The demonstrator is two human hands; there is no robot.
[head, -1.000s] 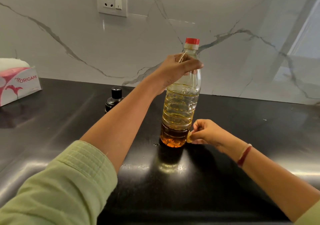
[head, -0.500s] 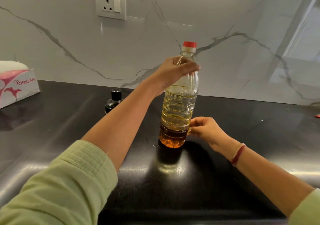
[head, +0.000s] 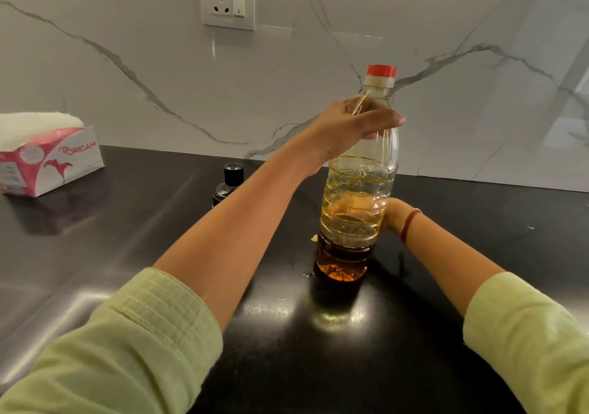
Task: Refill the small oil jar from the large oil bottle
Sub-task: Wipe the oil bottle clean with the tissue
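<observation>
The large oil bottle (head: 357,203), clear plastic with a red cap, stands upright on the black counter (head: 478,241), a bit over half full of yellow oil. My left hand (head: 353,123) grips its shoulder just below the neck. My right hand (head: 396,214) reaches behind the bottle's middle. Its fingers are hidden by the bottle and show only as a blur through the oil. A small yellowish bit (head: 314,238) shows at the bottle's left edge. The small oil jar (head: 230,182), dark with a black cap, stands further back on the left, partly behind my left forearm.
A pink and white tissue box (head: 47,161) sits at the far left of the counter. The marble wall behind carries a power socket (head: 227,1). Small spots of oil (head: 307,275) lie by the bottle's base.
My right hand has moved from the bottle's lower right side up and round behind its middle. My left hand keeps its grip and the bottle stays upright.
</observation>
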